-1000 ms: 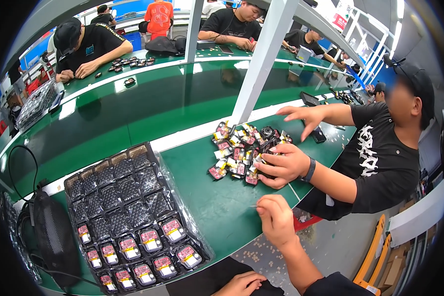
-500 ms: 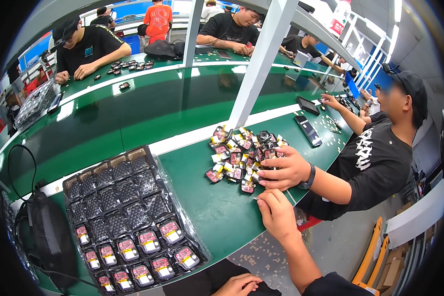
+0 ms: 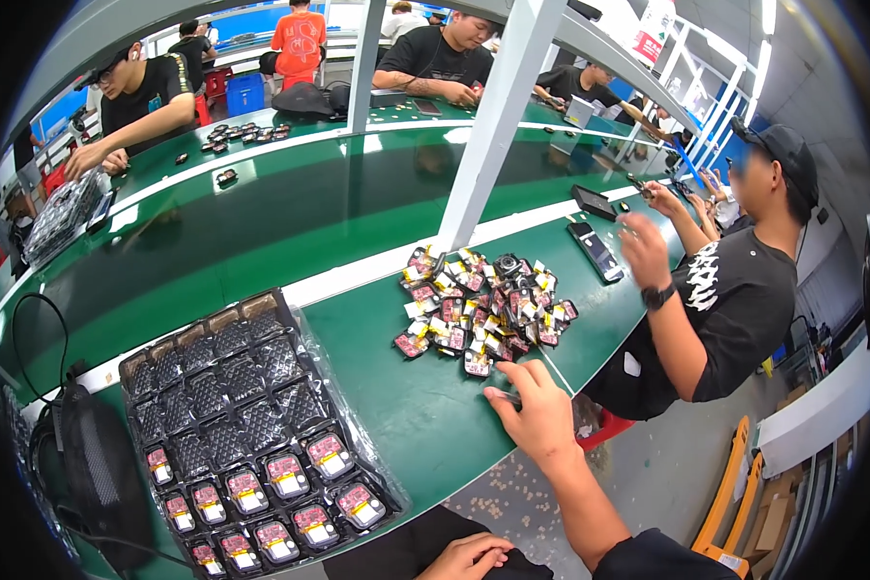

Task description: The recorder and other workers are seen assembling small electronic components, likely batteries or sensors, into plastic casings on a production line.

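My right hand rests on the near edge of the green table, fingers curled and pointing at a heap of small red-and-white labelled parts just beyond it. Something small and pale lies under its fingertips; whether it is gripped is unclear. My left hand lies low on my dark lap, holding nothing. A black compartment tray sits at the left, its near rows filled with the same parts.
A co-worker in a black shirt stands at the right with a raised hand and a wristwatch. Two dark phones lie past the heap. A white post rises behind it. A black bag sits far left. Other people work at the far bench.
The co-worker's hand has lifted off the heap and drawn back to the right. My right hand has moved forward onto the table edge, nearer the heap.
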`<action>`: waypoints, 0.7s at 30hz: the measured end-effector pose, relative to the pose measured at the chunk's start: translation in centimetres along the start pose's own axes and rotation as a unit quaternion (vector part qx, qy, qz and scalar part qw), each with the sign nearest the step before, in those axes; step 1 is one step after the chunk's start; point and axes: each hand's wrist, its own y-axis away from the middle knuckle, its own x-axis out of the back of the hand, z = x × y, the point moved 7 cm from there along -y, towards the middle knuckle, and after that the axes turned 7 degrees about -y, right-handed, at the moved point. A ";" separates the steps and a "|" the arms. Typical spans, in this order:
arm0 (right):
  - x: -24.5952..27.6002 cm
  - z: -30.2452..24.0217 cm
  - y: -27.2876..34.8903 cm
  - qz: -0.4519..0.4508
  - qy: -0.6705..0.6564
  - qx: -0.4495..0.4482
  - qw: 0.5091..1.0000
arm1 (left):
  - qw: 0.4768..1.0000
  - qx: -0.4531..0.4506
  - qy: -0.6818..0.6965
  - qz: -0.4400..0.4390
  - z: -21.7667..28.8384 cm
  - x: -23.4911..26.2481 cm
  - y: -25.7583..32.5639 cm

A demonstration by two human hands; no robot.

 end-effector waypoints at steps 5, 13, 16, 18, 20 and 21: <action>-1.6 -2.0 -1.1 -0.085 0.009 0.030 0.996 | 1.000 -0.008 -0.007 -0.007 0.1 0.0 -0.3; -1.6 -3.2 0.8 -0.138 -0.015 -0.009 0.990 | 1.000 0.005 0.012 0.001 -0.2 0.1 -0.1; -1.7 -2.8 1.4 -0.147 -0.030 -0.024 0.988 | 1.000 0.005 -0.001 -0.005 -0.1 0.1 -0.2; -1.2 -2.5 1.5 -0.138 -0.044 -0.025 0.989 | 1.000 0.009 0.014 -0.010 0.0 0.1 -0.3; -0.7 -2.3 1.6 -0.130 -0.074 -0.048 0.988 | 1.000 -0.006 0.001 0.000 0.1 0.5 -0.1; -0.6 -2.2 1.8 -0.128 -0.074 -0.048 0.988 | 1.000 -0.022 -0.009 0.009 0.5 0.8 0.0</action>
